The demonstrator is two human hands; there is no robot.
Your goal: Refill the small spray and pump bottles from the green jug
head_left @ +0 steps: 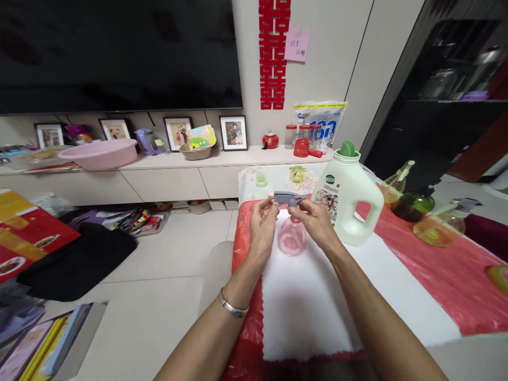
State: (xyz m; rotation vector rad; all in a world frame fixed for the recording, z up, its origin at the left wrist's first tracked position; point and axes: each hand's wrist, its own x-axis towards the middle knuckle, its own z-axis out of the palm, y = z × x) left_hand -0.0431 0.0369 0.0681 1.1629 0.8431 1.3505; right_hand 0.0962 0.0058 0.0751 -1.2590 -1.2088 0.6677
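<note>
Two bare hands meet over a tabletop (420,254). The left hand (262,225), with a silvery metal bracelet (233,306) at its wrist, has its grip drawn in to a pinch, thumb against fingers, at the front end of a smooth grey plastic spray head (286,198) with a pale tip. The right hand (315,217) has its grip closed around the rear of the same spray head, thumb on the near side. The spray head sits directly above a round, see-through pink bottle (291,243) with a narrow neck; the fingers hide whether the two are joined. The bottle stands upright on a soft-looking white sheet (301,312) with a scalloped edge, laid over shiny, wrinkled red plastic film (248,227). Just right of the hands stands a bulky pale-green plastic jug (353,211) with a loop handle and a green scoop-like piece (347,148) in its mouth. Farther right are a dark green bottle (413,205) and a clear spray bottle of yellowish liquid (438,230). Beyond the tabletop, a long white cabinet (166,182) carries a shallow pink basin (101,153).
</note>
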